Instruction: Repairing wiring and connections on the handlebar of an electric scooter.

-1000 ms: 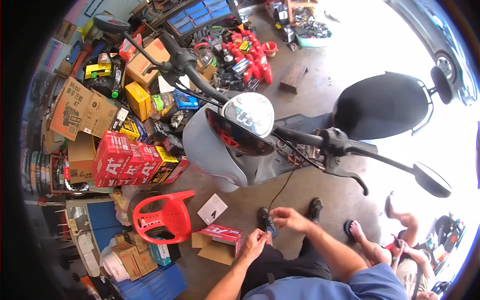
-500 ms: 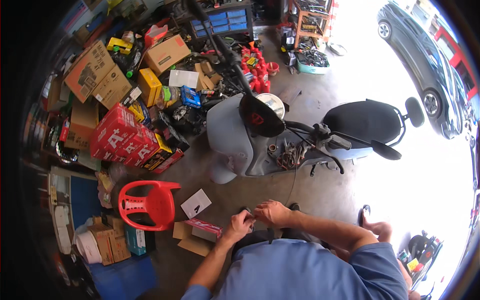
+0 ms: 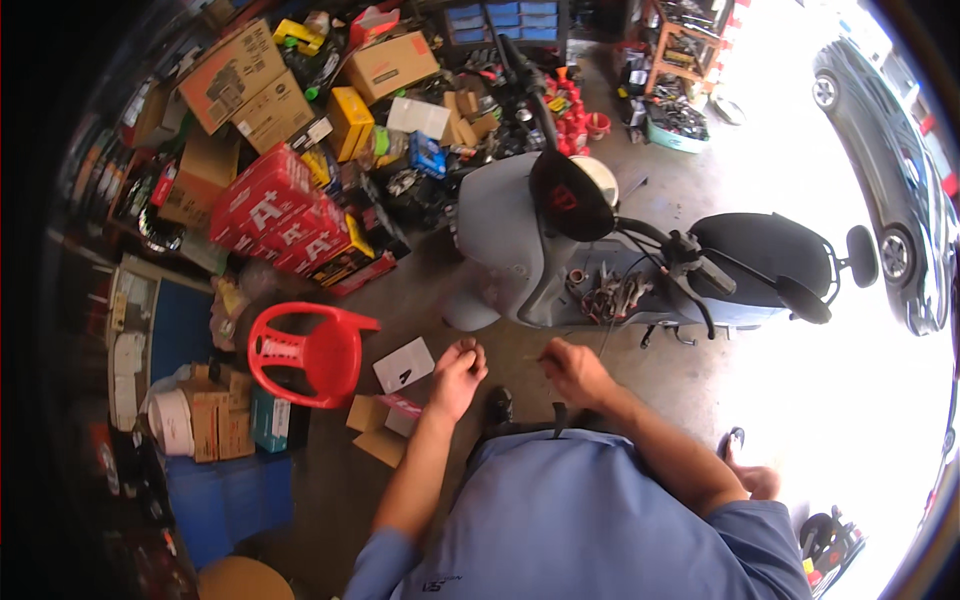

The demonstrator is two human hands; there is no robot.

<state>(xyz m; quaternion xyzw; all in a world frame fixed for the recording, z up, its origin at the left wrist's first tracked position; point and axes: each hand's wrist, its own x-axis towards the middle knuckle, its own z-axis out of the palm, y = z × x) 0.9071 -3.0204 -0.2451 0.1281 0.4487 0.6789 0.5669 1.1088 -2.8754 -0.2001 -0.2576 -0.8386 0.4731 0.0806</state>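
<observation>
Both our hands meet near the grey plastic scooter point(image 3: 520, 250): left hand point(image 3: 458, 375) curled, contents unclear; right hand point(image 3: 572, 372) pinching a thin wire point(image 3: 535, 357); we should hold it steady.

A thin wire point(image 3: 535, 357) (barely visible) lies pinched at the right hand's point(image 3: 572, 372) fingertips.

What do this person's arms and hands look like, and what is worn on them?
Both hands, left and right, are bare, with no gloves. The forearms are uncovered too. A blue short-sleeved shirt covers the shoulders and upper arms. No watch or rings can be made out.
</observation>
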